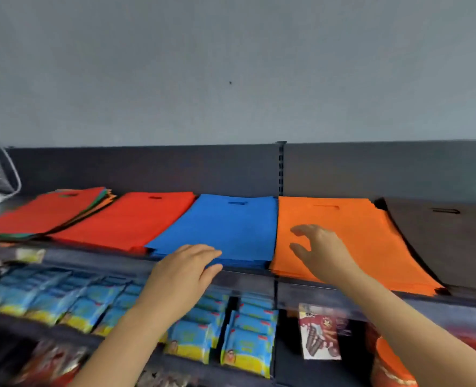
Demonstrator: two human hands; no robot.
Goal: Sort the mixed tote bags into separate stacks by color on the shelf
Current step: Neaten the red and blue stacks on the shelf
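Left hand (185, 265) is flat, fingers straight, resting on the front edge of the blue stack (225, 222). Right hand (319, 247) is over the orange stack (351, 236), fingers loosely curled, thumb spread wide, holding nothing. Along the shelf (248, 277), the red stack (125, 219) sits left of blue, the mixed pile (44, 213), red bag on top, is at the far left, and a dark grey stack (443, 241) is right of orange.

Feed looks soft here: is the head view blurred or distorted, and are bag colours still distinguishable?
Head view: wide-angle bows the shelf; motion blur smears the packets below and softens the left hand and right hand; light is flat, no glare; red stack, blue stack, orange stack and dark stack read clearly.
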